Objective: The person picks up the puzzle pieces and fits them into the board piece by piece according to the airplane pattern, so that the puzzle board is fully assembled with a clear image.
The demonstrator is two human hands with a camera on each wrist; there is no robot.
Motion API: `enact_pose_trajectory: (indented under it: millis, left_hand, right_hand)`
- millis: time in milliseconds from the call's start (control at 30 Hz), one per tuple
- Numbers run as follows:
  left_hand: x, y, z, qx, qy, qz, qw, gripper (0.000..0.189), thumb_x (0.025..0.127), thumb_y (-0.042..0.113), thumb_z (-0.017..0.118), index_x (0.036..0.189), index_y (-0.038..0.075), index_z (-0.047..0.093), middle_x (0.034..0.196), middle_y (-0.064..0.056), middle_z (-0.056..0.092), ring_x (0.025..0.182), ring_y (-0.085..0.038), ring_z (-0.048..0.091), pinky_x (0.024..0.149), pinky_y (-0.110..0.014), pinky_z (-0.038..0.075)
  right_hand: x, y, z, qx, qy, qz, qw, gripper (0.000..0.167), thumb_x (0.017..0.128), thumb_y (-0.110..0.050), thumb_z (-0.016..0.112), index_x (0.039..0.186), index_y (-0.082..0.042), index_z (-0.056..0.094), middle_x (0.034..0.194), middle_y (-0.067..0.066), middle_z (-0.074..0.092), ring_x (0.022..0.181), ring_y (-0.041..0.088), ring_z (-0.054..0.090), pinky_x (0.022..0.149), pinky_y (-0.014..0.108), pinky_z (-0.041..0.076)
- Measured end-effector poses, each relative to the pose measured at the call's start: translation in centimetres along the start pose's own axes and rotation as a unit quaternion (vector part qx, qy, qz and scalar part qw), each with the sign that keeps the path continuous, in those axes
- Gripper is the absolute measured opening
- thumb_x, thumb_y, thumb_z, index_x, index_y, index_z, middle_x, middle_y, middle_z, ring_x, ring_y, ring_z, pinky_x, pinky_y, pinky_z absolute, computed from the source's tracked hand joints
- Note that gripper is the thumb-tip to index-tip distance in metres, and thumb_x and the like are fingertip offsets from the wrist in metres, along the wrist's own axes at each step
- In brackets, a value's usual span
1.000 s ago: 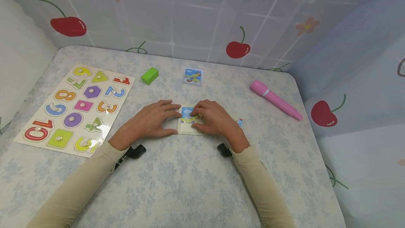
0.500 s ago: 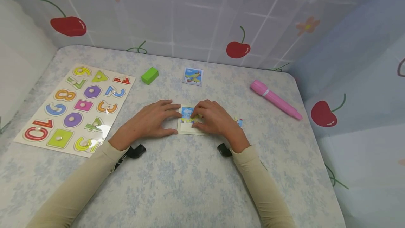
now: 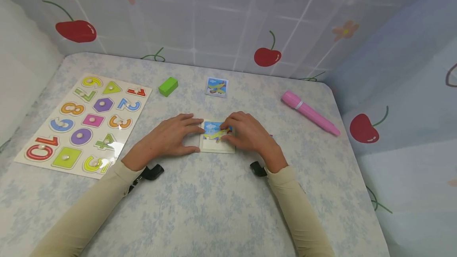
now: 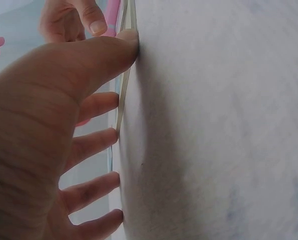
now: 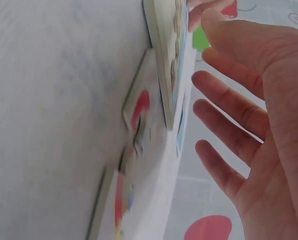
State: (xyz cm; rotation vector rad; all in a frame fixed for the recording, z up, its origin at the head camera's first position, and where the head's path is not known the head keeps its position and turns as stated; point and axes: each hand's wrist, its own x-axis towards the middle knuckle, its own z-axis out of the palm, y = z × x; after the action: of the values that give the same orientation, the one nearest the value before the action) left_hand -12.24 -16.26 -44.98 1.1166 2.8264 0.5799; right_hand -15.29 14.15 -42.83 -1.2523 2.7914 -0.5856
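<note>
A small jigsaw board [image 3: 210, 148] lies mid-table, its tray partly filled with blue-sky and yellow-plane pieces [image 3: 212, 129]. My left hand [image 3: 170, 136] rests at the board's left edge, fingers spread; in the left wrist view its thumb [image 4: 126, 47] touches the board's side. Over the board's right part is my right hand [image 3: 248, 133], thumb and fingers apart and loosely bent. The right wrist view shows nothing held between them. Loose jigsaw pieces [image 5: 141, 95] with red and yellow print lie beside the board, mostly hidden under the right hand in the head view.
Behind the board lies a picture card [image 3: 216, 87] of a yellow plane. A green block [image 3: 168, 86] stands left of the card. A number-and-shape peg board [image 3: 85, 124] covers the left side, and a thick pink pen [image 3: 310, 113] lies at right. A printed curtain hangs behind.
My right hand has shifted slightly right and its fingertips have drawn back, showing more of the plane picture. The left hand stays at the board's left edge.
</note>
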Motion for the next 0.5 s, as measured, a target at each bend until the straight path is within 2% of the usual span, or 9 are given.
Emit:
enact_pose_trajectory:
  millis: [267, 500]
  left_hand:
    - [0.1, 0.1, -0.1, 0.000, -0.005, -0.003, 1.0000, 0.061, 0.091, 0.053, 0.084, 0.140, 0.020, 0.073, 0.161, -0.006, 0.056, 0.152, -0.039, 0.045, 0.115, -0.060, 0.047]
    - [0.0, 0.1, -0.1, -0.001, -0.007, -0.006, 1.0000, 0.062, 0.091, 0.053, 0.085, 0.141, 0.019, 0.072, 0.162, -0.006, 0.055, 0.153, -0.039, 0.044, 0.117, -0.060, 0.045]
  right_hand:
    - [-1.2, 0.8, -0.6, 0.026, 0.003, 0.035, 0.9990, 0.031, 0.095, -0.028, 0.086, 0.122, -0.015, 0.080, 0.121, 0.002, 0.074, 0.117, 0.023, 0.065, 0.102, 0.045, 0.054]
    - [-3.0, 1.7, -1.1, 0.034, 0.006, 0.070, 0.9970, 0.042, 0.094, -0.032, 0.086, 0.130, -0.014, 0.077, 0.127, 0.003, 0.070, 0.117, 0.024, 0.064, 0.100, 0.046, 0.054]
